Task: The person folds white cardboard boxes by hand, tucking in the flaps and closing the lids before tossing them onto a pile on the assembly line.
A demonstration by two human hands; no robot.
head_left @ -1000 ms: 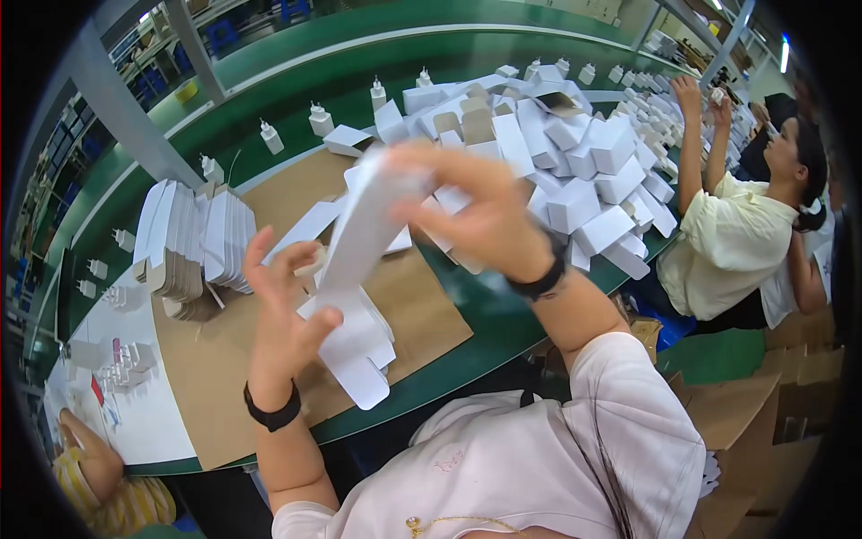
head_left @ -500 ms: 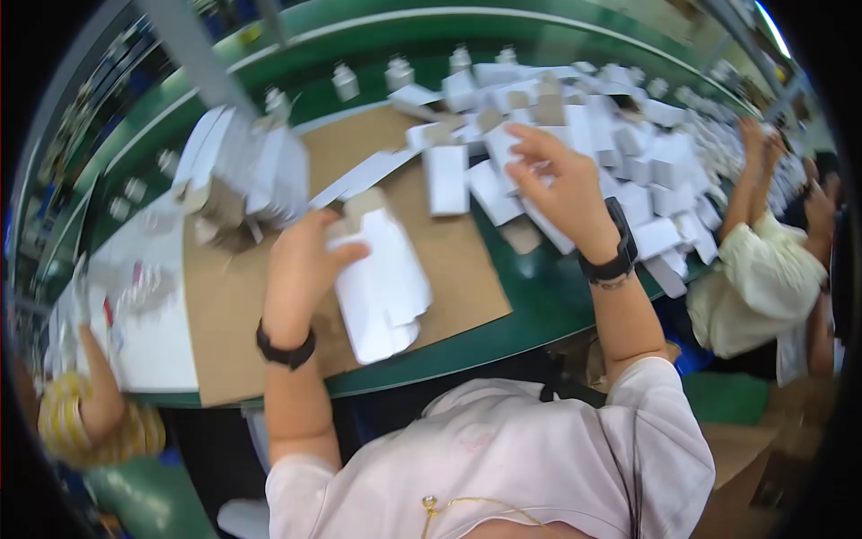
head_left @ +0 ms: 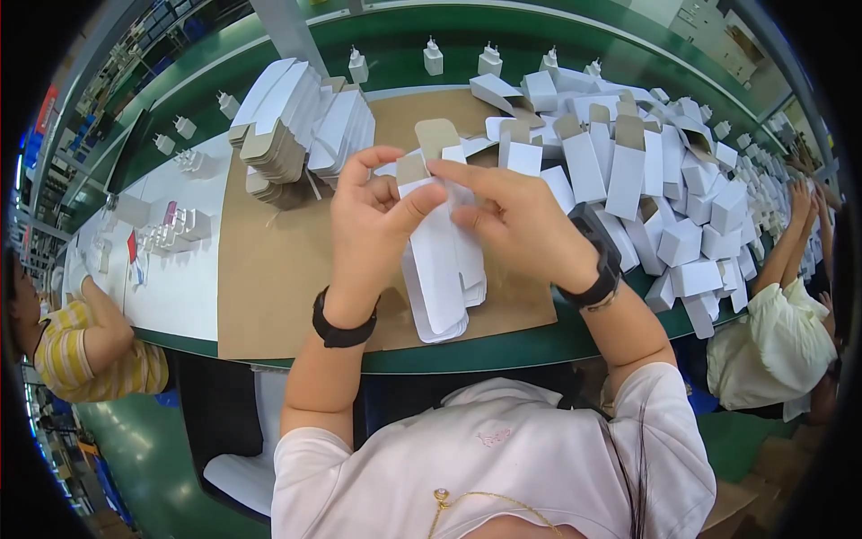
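Observation:
Both of my hands meet over a small pile of flat white cartons [head_left: 437, 278] with grey-brown inner flaps, lying on a brown cardboard sheet [head_left: 287, 296]. My left hand [head_left: 377, 216] is closed on the left edge of the top carton [head_left: 415, 169], by its end flap, thumb and fingers pinching. From the other side my right hand [head_left: 521, 216] grips the same carton's upper end, index finger at the flap and thumb below. Whether this carton is lifted fully off the pile, I cannot tell. Its lower part overlaps the pile.
Thick stacks of flat cartons [head_left: 278, 117] stand at the left. A large heap of folded white boxes [head_left: 664, 189] fills the right side. White plug adapters [head_left: 434, 58] line the green bench's back. Co-workers sit at the left [head_left: 99, 337] and right [head_left: 772, 332].
My right hand has come left from the box heap to join my left hand. The left hand has shifted onto the top carton's flap end. The view has turned slightly.

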